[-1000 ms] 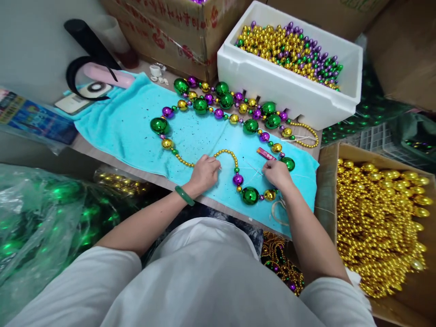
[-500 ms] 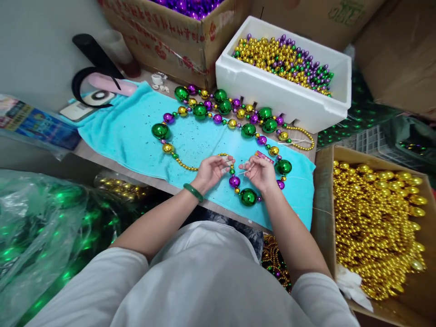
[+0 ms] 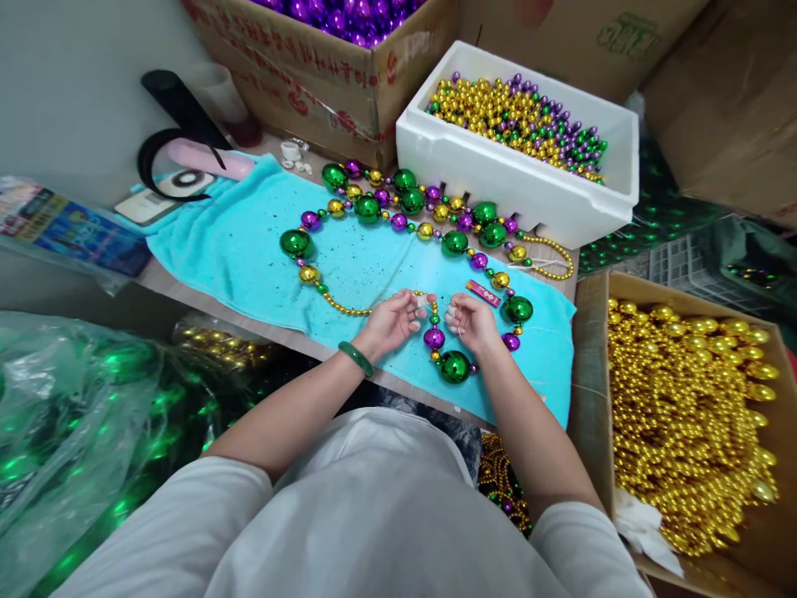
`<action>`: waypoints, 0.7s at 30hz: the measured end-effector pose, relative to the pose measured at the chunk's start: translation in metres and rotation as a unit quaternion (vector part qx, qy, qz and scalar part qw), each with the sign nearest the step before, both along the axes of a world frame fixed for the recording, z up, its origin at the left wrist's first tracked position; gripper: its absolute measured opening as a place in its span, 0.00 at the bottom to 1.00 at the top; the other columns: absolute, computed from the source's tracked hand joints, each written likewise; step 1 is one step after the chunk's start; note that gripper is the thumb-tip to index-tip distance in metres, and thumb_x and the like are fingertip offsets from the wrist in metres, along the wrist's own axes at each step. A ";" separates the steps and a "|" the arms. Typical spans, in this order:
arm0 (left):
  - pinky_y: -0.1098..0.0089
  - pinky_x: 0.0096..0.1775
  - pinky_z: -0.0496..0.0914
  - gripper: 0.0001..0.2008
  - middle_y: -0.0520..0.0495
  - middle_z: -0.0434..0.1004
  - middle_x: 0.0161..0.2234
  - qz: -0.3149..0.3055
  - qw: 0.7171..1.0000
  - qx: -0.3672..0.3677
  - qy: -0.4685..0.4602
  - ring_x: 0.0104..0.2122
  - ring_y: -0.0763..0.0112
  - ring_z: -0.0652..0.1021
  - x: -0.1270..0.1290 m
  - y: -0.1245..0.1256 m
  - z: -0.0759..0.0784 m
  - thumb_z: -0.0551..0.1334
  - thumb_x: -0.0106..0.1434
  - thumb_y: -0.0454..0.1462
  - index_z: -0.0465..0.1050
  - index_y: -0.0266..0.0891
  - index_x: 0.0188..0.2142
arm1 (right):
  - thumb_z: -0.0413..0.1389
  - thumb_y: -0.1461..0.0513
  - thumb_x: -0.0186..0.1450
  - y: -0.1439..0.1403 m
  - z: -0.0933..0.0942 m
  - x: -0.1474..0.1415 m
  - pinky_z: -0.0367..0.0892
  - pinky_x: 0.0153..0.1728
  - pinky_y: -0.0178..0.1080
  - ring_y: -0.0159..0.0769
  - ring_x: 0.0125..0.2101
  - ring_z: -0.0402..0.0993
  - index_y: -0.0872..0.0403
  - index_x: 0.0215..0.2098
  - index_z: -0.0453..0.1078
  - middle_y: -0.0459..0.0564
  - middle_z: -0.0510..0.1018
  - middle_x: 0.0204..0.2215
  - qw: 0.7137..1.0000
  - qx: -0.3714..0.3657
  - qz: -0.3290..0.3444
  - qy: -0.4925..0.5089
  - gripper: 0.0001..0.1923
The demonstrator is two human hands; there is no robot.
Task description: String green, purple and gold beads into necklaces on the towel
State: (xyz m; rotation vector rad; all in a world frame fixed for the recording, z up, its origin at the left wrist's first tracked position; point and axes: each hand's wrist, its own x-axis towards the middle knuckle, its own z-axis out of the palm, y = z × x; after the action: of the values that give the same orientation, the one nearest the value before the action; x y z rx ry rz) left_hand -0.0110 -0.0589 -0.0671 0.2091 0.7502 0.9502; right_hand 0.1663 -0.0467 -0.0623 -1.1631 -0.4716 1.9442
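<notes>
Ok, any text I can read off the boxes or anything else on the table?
None reads clearly.
Left cardboard box: red characters and round marks, too blurred to read.
Top-right box: green print, too blurred.
Red tag on the towel: too small.
Blue packet at left: print too small.

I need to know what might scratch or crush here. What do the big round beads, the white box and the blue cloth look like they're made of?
The big round beads look like plastic with a metallic mirror coating: they show sharp highlights; glass can't be ruled out. The white box looks like foam polystyrene: thick, matte, rounded walls. The blue cloth looks like terry towelling: soft, napped, wrinkled.
</notes>
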 end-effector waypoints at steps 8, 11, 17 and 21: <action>0.80 0.19 0.62 0.09 0.46 0.76 0.27 -0.002 0.999 0.004 0.043 0.20 0.79 0.72 0.003 0.000 0.002 0.57 0.66 0.34 0.65 0.36 0.28 | 0.58 0.61 0.46 -0.003 -0.003 -0.003 0.40 0.11 0.27 0.24 0.12 0.52 0.52 0.24 0.56 0.37 0.57 0.12 0.999 0.029 0.007 -0.038 0.13; 0.80 0.18 0.60 0.10 0.50 0.71 0.20 -0.030 0.992 0.044 0.118 0.17 0.79 0.68 0.001 -0.001 0.001 0.57 0.64 0.33 0.64 0.36 0.26 | 0.60 0.61 0.45 -0.006 -0.005 -0.006 0.41 0.12 0.27 0.22 0.11 0.50 0.52 0.23 0.58 0.35 0.55 0.11 0.995 0.055 0.009 -0.081 0.13; 0.77 0.18 0.56 0.12 0.53 0.64 0.16 -0.093 0.962 0.137 0.216 0.15 0.80 0.63 -0.005 0.001 -0.002 0.60 0.59 0.36 0.61 0.38 0.21 | 0.61 0.60 0.45 -0.003 -0.005 -0.005 0.42 0.13 0.29 0.22 0.11 0.50 0.52 0.22 0.60 0.35 0.56 0.11 0.982 0.089 0.017 -0.168 0.13; 0.76 0.21 0.57 0.13 0.52 0.65 0.17 -0.109 0.939 0.196 0.260 0.17 0.79 0.63 -0.009 0.004 0.005 0.60 0.60 0.40 0.62 0.38 0.22 | 0.62 0.56 0.48 -0.004 0.004 -0.003 0.47 0.15 0.31 0.24 0.14 0.53 0.53 0.21 0.62 0.38 0.60 0.13 0.959 0.154 0.043 -0.235 0.13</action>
State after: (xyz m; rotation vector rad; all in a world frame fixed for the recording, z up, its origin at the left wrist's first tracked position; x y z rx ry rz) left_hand -0.0201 -0.0546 -0.0626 0.9034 0.9896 0.8292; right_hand 0.1635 -0.0509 -0.0588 -1.4088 -1.0512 1.5783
